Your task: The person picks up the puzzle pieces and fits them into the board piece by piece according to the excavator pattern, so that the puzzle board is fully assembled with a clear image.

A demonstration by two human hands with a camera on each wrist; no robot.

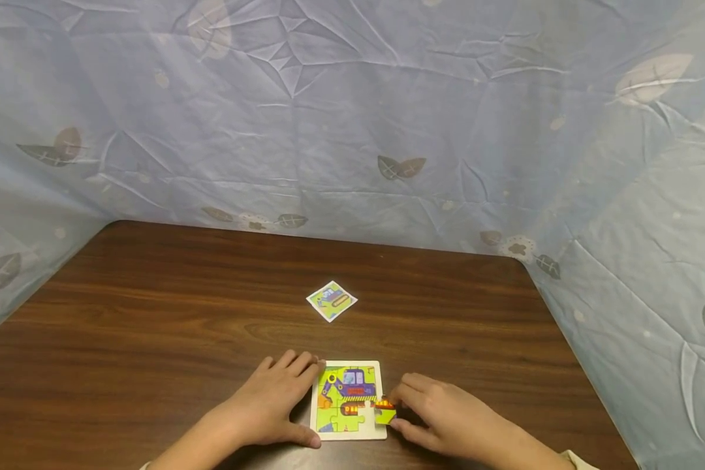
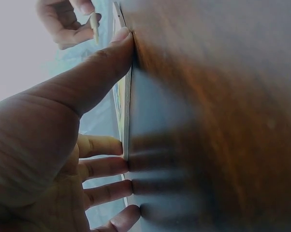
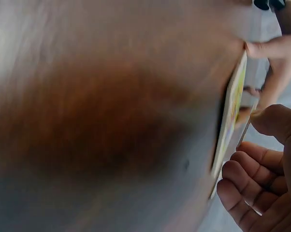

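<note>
A square jigsaw puzzle tray (image 1: 379,375) with a pale rim lies near the table's front edge, showing a purple excavator on green. Its lower right corner shows bare pale board. My left hand (image 1: 270,401) rests along the tray's left side, thumb by the lower corner and fingers by the upper one. Between thumb and fingers, my right hand (image 1: 446,414) pinches a green, red and yellow puzzle piece (image 1: 386,416) over the tray's right side. Seen from the left wrist, the piece (image 2: 94,25) is edge-on, raised above the tray (image 2: 126,106).
Beyond the tray lies a small square picture card (image 1: 331,301) with a similar excavator, turned like a diamond. The dark wooden table (image 1: 153,313) is bordered at the back and sides by a pale blue leaf-patterned cloth (image 1: 341,130).
</note>
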